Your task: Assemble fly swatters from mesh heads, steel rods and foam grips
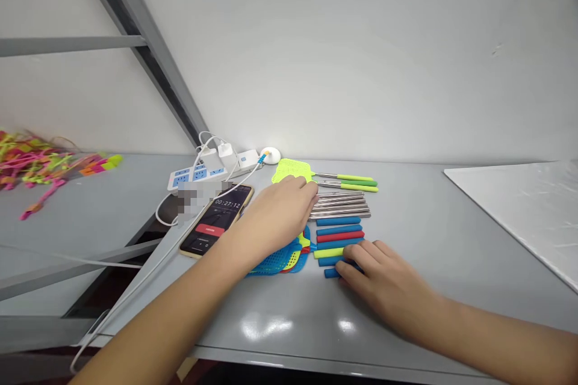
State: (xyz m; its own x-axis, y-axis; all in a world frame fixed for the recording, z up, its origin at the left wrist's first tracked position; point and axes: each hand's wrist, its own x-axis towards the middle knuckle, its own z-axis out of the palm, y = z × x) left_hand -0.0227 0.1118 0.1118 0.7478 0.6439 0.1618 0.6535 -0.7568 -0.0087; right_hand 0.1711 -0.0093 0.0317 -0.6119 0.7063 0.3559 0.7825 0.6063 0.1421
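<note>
My left hand [289, 207] reaches across to the left ends of a bundle of thin metal rods [343, 206]. Its fingers are curled down, and what they hold is hidden. Below it lie fly swatter heads [275, 260], mostly blue, partly covered by my forearm. My right hand [383, 271] is over the lower end of a row of handle sleeves [339, 231] in blue, red and yellow-green. Thumb and fingers close around a blue sleeve [328, 261] there. Behind the rods lie several assembled fly swatters [356, 183] with a yellow-green head [291, 169].
Left of my left hand lies a phone [217, 219] showing a timer. A power strip [196, 175] with white chargers and cables stands behind it. A pile of bright coloured pieces [40, 162] is at far left, beyond a metal frame. A white sheet [524, 204] lies at right.
</note>
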